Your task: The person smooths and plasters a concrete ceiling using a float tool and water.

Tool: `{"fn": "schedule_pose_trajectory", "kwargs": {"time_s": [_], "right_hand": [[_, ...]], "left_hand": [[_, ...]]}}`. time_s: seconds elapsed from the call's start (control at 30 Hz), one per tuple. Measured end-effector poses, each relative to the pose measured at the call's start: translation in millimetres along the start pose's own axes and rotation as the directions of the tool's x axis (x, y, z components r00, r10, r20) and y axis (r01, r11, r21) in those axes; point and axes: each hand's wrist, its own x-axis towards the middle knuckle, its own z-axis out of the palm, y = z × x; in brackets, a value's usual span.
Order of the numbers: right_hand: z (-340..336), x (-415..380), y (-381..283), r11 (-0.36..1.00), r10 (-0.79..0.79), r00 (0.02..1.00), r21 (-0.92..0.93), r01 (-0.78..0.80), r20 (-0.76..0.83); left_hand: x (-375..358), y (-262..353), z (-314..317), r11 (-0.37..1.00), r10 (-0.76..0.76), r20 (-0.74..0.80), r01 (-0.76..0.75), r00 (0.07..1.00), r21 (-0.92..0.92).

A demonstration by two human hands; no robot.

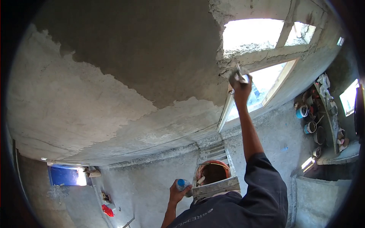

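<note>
My right hand (241, 81) is raised to the wall beside the window openings, its fingers closed round a small pale flat-bladed tool (243, 78). Motion blurs the tool, so I cannot tell its exact kind. Its tip lies close to the rough plaster edge at the corner of the frame. Low by my body, my left hand (176, 194) is wrapped round a clear plastic bottle (182, 184) with a blue end facing up. Dark, damp-looking plaster (144, 45) covers the upper wall, with a ragged border against the paler wall (87, 102) below.
An orange-rimmed bucket (229, 170) of dark material sits on a wooden ladder-like stand (216, 186) just before me. Below the upper opening is a framed window (281, 87). Several buckets (302, 111) stand far right. A red item (108, 210) lies on the floor at lower left.
</note>
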Motion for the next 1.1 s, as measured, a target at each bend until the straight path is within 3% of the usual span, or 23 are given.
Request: {"fn": "schedule_pose_trajectory", "kwargs": {"time_s": [0.03,0.07,0.1,0.13,0.2,0.3,0.37,0.47,0.5,0.53,0.6,0.73,0.8,0.83,0.93,1.03,1.1], "right_hand": [[26.5,12.8,-29.0,0.970,0.019,1.000,0.242,-0.024,0.025],[37.7,25.5,-39.9,0.975,-0.207,0.977,-0.066,0.210,0.045],[51.7,33.0,-60.4,0.980,-0.187,0.981,-0.056,0.190,0.052],[71.3,45.4,-59.2,0.855,-0.514,0.855,-0.126,0.503,-0.068],[98.1,48.2,-60.7,0.851,-0.523,0.848,-0.107,0.514,-0.088],[118.8,33.6,-47.5,0.825,-0.542,0.840,-0.169,0.539,0.033],[123.4,8.7,-27.1,0.788,-0.549,0.804,-0.180,0.589,0.229],[114.6,-20.2,-10.4,0.799,-0.531,0.787,-0.125,0.588,0.314],[112.3,-18.8,-13.9,0.868,-0.449,0.860,-0.111,0.484,0.243],[110.6,-9.1,-15.1,0.868,-0.448,0.860,-0.108,0.484,0.246],[102.0,24.9,-53.0,0.827,-0.550,0.835,-0.145,0.543,-0.016],[111.8,44.8,-52.4,0.869,-0.474,0.879,-0.138,0.476,0.043],[119.0,21.0,-22.4,0.746,-0.612,0.761,-0.160,0.646,0.217],[118.5,4.8,-8.4,0.771,-0.566,0.774,-0.150,0.619,0.285],[106.1,-10.7,2.5,0.768,-0.559,0.776,-0.171,0.618,0.294],[104.8,27.8,-33.2,0.769,-0.600,0.784,-0.154,0.620,0.162],[104.0,51.0,-53.7,0.755,-0.631,0.771,-0.161,0.636,0.088]], "left_hand": [[-2.7,-5.4,-0.1,1.000,0.000,-0.001,0.000,1.000,0.001],[-2.8,-12.5,-0.7,1.000,-0.014,0.000,0.014,1.000,0.004],[-1.1,-16.1,-2.1,1.000,-0.026,0.001,0.026,1.000,0.007],[-1.3,-15.5,-3.7,1.000,-0.024,0.000,0.024,1.000,0.011],[-5.0,-12.0,-5.5,0.999,-0.047,-0.015,0.046,0.999,-0.006],[-6.6,-6.2,-5.1,1.000,-0.014,-0.028,0.014,1.000,0.005],[-8.3,3.9,-5.5,0.999,-0.044,-0.019,0.045,0.999,0.025],[-8.6,6.5,-6.0,0.996,-0.058,-0.014,0.058,0.998,0.067],[-8.5,5.6,-5.4,0.995,-0.048,-0.015,0.049,0.999,0.092],[-7.0,3.1,-3.3,0.995,-0.051,-0.018,0.052,0.999,0.090],[-9.0,-4.4,-2.2,0.998,-0.062,0.016,0.061,0.998,0.016],[-5.9,-3.6,-0.3,0.998,-0.062,0.019,0.062,0.998,0.012],[-6.1,-4.5,-0.2,0.997,-0.064,0.024,0.063,0.998,0.040],[-3.9,-3.4,-1.3,0.998,-0.055,0.022,0.054,0.998,0.040],[-3.7,-5.5,2.5,0.999,-0.034,0.000,0.034,0.999,0.034],[-4.8,-6.3,1.2,0.998,-0.066,0.004,0.066,0.998,-0.007],[-5.9,14.4,-0.8,0.994,-0.076,0.010,0.075,0.997,0.083]]}}
